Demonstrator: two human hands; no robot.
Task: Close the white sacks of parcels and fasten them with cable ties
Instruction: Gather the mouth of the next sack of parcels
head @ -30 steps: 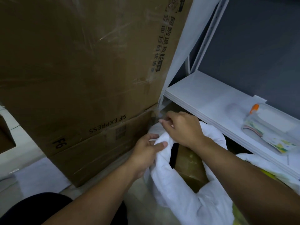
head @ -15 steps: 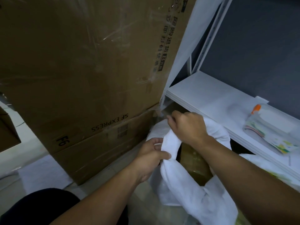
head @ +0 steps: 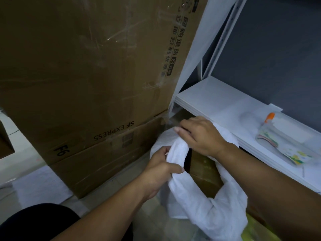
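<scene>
A white sack (head: 208, 213) stands on the floor just below the front edge of a white shelf (head: 217, 103), at the foot of the shelf's corner post. Its mouth faces up and is partly open. A brown parcel (head: 203, 173) shows inside the gap.

One side of the sack's rim is bunched into a thick rolled band (head: 178, 153). The band's long axis runs from its far end, nearest the shelf post, back toward the person. It then bends and trails off along the sack's near rim, below the shelf's front edge.

The right hand (head: 203, 136) is knuckles up over the far end of the band, just in front of the shelf edge. Its fingers are curled down onto the fabric and grip it. The left hand (head: 161, 171) holds the band lower down, on the side away from the shelf. Its thumb lies across the top of the roll, and the fingers wrap underneath. The two hands are close together but not touching.

To the left of the shelf post, a tall cardboard box (head: 86, 66) printed "SF EXPRESS" sits on a lower box (head: 104, 159). On the shelf board, well to the right of the sack, lies a clear packet (head: 284, 146) with an orange cap.
</scene>
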